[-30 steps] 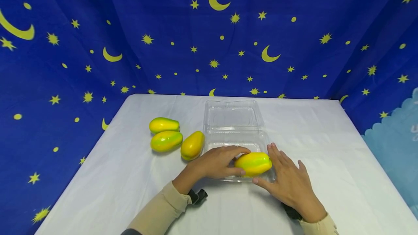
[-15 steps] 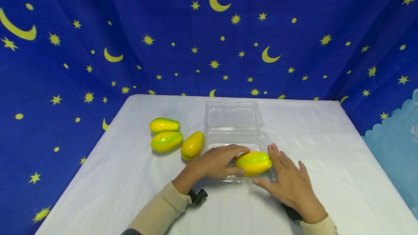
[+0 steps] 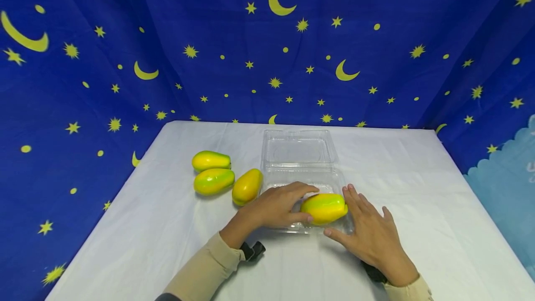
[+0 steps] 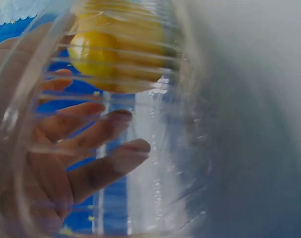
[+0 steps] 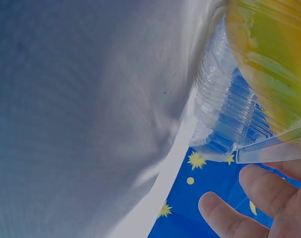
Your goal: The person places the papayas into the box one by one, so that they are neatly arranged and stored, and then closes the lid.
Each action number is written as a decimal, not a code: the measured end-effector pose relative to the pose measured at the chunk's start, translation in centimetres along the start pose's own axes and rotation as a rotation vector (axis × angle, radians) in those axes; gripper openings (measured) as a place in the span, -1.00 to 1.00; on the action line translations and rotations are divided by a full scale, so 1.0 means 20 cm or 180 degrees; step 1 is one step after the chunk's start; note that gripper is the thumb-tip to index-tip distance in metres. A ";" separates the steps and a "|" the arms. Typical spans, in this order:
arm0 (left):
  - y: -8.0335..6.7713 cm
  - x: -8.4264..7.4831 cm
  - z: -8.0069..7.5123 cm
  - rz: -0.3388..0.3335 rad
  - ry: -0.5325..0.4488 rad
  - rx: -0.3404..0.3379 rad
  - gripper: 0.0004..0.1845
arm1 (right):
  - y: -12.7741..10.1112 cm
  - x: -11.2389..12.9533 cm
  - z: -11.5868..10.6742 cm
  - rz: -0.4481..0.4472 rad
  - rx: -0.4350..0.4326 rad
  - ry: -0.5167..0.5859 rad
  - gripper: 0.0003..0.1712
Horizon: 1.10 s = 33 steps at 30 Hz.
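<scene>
In the head view a yellow-green papaya (image 3: 324,208) lies crosswise near the front of a hinged clear plastic container (image 3: 301,176), whose lid (image 3: 298,148) is folded back. My left hand (image 3: 279,206) reaches over the container's left side, thumb and index finger spread about the papaya's left end. The left wrist view shows its other fingers loosely extended behind the clear wall, apart from the papaya (image 4: 118,52). My right hand (image 3: 371,227) rests by the container's right side with straight fingers, fingertips near the papaya's stem end. Whether they touch the papaya is unclear.
Left of the container lie three more papayas: one (image 3: 247,186) close to its wall, one (image 3: 214,181) beside that, and another (image 3: 211,160) behind. A white cloth (image 3: 418,189) covers the table. Blue star-printed fabric (image 3: 234,27) hangs at the back and sides.
The papaya in the container has turned slightly, its green stripe shifting upward. My left index fingertip has lifted a little from it. My right hand stays almost still.
</scene>
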<state>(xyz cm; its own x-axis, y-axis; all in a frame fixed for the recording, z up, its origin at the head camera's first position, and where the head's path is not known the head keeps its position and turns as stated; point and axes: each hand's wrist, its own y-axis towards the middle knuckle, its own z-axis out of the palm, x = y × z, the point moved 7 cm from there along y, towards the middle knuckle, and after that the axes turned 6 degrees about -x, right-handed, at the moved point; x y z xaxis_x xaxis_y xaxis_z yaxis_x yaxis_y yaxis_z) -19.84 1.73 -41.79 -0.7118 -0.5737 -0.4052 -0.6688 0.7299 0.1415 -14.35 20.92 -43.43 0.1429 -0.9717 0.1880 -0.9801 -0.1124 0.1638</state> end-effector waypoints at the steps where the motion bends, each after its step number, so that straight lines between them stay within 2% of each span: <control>1: 0.00 0.00 -0.01 -0.0009 -0.0004 -0.0024 -0.27 | 0.00 0.00 0.00 -0.0001 0.0003 0.0005 0.32; 9: -0.02 0.01 -0.13 -0.0014 0.0026 -0.0421 -0.30 | 0.00 0.00 0.00 -0.0017 -0.0042 0.0036 0.32; 14: -0.05 0.03 -0.21 -0.0065 -0.0066 -0.0612 -0.32 | 0.00 0.00 0.01 0.0005 -0.0026 0.0031 0.32; 26: -0.15 0.16 -0.50 -0.0394 -0.0119 -0.1229 -0.38 | 0.00 -0.01 0.00 0.0042 0.0019 0.0042 0.35; 29: -0.18 0.19 -0.53 -0.0449 -0.0097 -0.1332 -0.41 | -0.01 -0.01 0.00 0.0045 0.0023 0.0061 0.34; 33: -0.22 0.22 -0.54 -0.0598 -0.0032 -0.1472 -0.42 | -0.01 0.00 0.01 0.0020 -0.0003 0.0098 0.33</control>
<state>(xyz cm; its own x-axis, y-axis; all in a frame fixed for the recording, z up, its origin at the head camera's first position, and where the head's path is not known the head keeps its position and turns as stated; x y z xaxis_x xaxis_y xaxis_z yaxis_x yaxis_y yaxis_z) -22.40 -7.98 -34.46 -0.5692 -0.6742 -0.4706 -0.8121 0.3715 0.4500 -14.15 20.90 -43.57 0.1410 -0.9655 0.2188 -0.9808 -0.1062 0.1634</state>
